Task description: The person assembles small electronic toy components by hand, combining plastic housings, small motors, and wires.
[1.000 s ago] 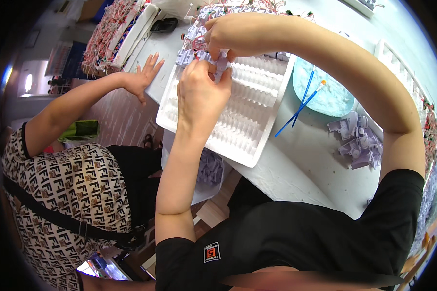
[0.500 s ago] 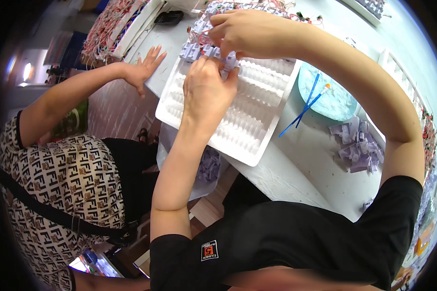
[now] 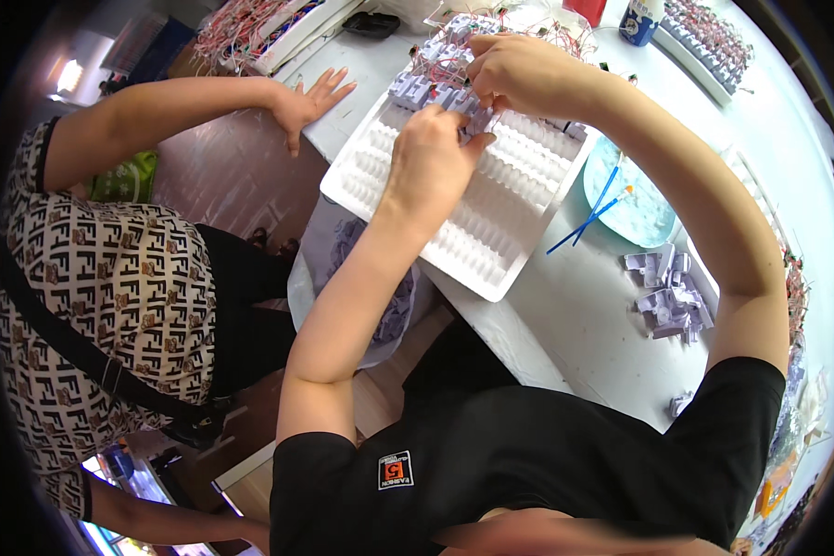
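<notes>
A white ribbed tray [image 3: 477, 264] lies at an angle before me. Its far end carries rows of pale lavender plastic housings [image 3: 412, 91] with red wires attached. At the near end of those rows, my left hand [image 3: 428, 159] closes its fingers and thumb on one lavender plastic housing [image 3: 482, 119]. My right hand [image 3: 524, 72] reaches over from the right with curled fingers, and its fingertips meet that same housing from above. Whether a wire or other small piece sits between the right fingertips is hidden.
Right of the tray, two blue brushes [image 3: 595, 218] rest partly on a light-blue dish [image 3: 653, 199]. Loose lavender housings [image 3: 672, 296] lie nearby. A co-worker's hand [image 3: 308, 107] touches the table's left edge. Below it hangs a bag of housings [image 3: 394, 310]. A bottle [image 3: 639, 23] stands far right.
The whole view has shifted, bringing the bottle and far wired parts into sight. Both my hands stay at the same housing, with slight finger movement. The co-worker's hand remains by the table edge.
</notes>
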`<action>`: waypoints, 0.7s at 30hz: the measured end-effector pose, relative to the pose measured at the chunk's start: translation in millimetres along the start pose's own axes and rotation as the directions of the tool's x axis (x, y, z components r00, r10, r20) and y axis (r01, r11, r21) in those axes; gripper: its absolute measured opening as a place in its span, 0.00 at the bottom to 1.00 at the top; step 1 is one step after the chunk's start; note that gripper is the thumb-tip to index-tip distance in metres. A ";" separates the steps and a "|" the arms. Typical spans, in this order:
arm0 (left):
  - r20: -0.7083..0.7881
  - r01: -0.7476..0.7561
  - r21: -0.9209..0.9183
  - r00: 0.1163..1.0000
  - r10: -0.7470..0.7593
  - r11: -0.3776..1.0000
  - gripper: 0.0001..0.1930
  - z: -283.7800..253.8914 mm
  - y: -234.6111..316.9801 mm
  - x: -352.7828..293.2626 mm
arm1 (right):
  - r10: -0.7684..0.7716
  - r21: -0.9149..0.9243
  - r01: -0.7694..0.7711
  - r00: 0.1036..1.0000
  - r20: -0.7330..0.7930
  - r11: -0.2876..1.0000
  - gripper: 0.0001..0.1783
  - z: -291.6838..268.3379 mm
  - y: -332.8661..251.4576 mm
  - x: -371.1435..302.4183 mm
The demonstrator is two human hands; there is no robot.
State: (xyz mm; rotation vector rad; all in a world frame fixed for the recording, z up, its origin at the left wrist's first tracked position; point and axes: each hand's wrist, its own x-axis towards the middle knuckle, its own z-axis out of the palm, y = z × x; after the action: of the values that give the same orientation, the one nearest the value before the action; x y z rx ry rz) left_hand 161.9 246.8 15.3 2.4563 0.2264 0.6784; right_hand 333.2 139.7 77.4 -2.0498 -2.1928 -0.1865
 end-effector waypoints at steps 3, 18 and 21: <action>-0.120 0.136 -0.206 0.979 -0.163 0.969 0.16 -28.1 2.8 -9.3 | 0.057 0.058 -0.058 0.998 0.018 0.997 0.05 4.0 2.4 7.1; -0.323 0.016 -0.270 0.940 -0.107 0.963 0.10 -94.1 9.6 -72.0 | 0.252 0.026 -0.255 0.929 -0.270 0.967 0.08 -165.0 -105.9 6.4; -0.218 -0.070 -0.278 0.976 0.009 0.958 0.09 -78.2 -6.2 -63.2 | 0.133 -0.250 -0.186 0.967 -0.215 0.950 0.13 -197.9 -125.4 -39.0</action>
State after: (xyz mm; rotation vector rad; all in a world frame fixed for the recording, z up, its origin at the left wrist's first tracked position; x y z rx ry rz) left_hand 67.3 270.8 40.5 2.1186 0.1503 0.9277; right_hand 213.3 57.1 265.0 -2.2235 -1.9624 -0.6724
